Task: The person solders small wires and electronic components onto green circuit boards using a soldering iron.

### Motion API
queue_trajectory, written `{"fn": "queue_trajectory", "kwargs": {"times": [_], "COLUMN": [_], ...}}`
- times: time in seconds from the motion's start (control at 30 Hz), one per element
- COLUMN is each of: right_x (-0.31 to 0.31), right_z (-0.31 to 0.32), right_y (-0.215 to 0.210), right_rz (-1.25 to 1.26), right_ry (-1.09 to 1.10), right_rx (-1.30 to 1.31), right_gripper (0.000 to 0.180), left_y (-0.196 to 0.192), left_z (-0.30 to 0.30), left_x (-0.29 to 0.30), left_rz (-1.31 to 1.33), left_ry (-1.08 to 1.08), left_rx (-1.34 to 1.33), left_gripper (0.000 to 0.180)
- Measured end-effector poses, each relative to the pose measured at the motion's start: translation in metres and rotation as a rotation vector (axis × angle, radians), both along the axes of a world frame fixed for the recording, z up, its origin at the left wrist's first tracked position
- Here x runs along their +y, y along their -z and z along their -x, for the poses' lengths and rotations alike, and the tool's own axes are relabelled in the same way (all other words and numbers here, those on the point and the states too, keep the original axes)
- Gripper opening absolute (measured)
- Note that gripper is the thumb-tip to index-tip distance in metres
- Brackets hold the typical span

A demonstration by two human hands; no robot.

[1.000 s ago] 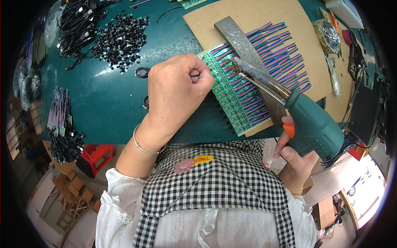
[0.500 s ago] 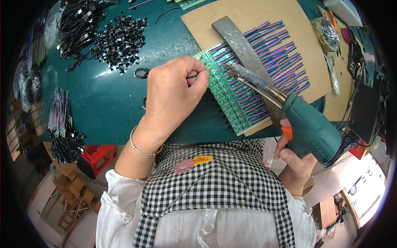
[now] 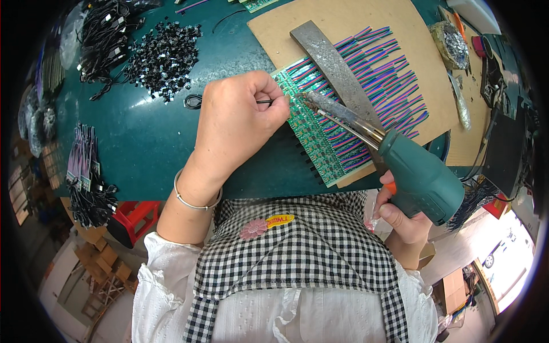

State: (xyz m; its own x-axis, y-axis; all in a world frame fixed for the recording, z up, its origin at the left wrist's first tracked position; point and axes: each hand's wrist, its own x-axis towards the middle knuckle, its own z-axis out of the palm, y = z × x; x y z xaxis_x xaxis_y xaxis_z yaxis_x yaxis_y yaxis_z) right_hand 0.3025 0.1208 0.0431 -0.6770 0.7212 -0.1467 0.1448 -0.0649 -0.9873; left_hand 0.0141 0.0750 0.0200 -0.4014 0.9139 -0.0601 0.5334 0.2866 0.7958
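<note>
My left hand [image 3: 237,117] pinches a thin black cable [image 3: 265,102] at the left edge of a row of green circuit boards [image 3: 320,140]. A loop of black cable [image 3: 193,102] shows on the mat beside that hand. In my right hand [image 3: 403,220] is a green soldering gun [image 3: 423,174] with an orange trigger, gripped by its handle. Its dark tip is at the boards, close to my left fingertips; whether it touches the cable end is too small to tell. Multicoloured wires [image 3: 400,86] run rightward from the boards, and a grey metal bar [image 3: 337,71] lies across them.
The boards rest on a brown fibreboard sheet [image 3: 273,31] over a green mat [image 3: 143,143]. A pile of small black connectors [image 3: 166,60] and bundled black cables [image 3: 108,40] are at far left. Wired parts [image 3: 86,166] sit at the near left edge. A foil-wrapped lump [image 3: 449,43] stands far right.
The soldering gun has shifted left, its tip now nearer my left fingertips. My left hand, still on the cable, has moved only slightly.
</note>
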Motion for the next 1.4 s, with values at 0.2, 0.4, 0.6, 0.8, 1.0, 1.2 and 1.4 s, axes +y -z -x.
{"fn": "queue_trajectory", "kwargs": {"times": [0.2,0.4,0.6,0.8,1.0,1.2,1.4], "right_x": [0.001,0.002,-0.003,-0.002,-0.001,0.003,-0.003], "right_z": [-0.001,-0.003,0.017,0.019,0.017,0.013,0.025], "right_y": [0.002,0.006,-0.005,-0.007,-0.007,-0.007,-0.009], "right_rz": [0.030,0.004,0.139,0.177,0.186,0.187,0.164], "right_ry": [-0.026,-0.085,0.199,0.254,0.252,0.132,0.259], "right_rx": [-0.020,-0.021,0.117,0.132,0.138,0.202,0.187], "right_gripper": [0.054,0.057,0.064,0.069,0.070,0.061,0.067], "left_y": [-0.003,-0.002,-0.004,-0.003,-0.005,-0.004,-0.014], "left_z": [0.007,0.010,0.007,0.007,0.004,0.006,0.005], "left_x": [0.005,0.006,0.007,0.006,0.004,0.005,-0.011], "left_rz": [0.083,0.087,0.103,0.098,0.081,0.056,0.015], "left_ry": [0.037,0.030,0.018,0.020,0.023,0.004,0.002], "left_rx": [-0.083,-0.097,-0.108,-0.095,-0.072,-0.049,0.042], "left_gripper": [0.008,0.007,0.007,0.007,0.008,0.006,0.007]}}
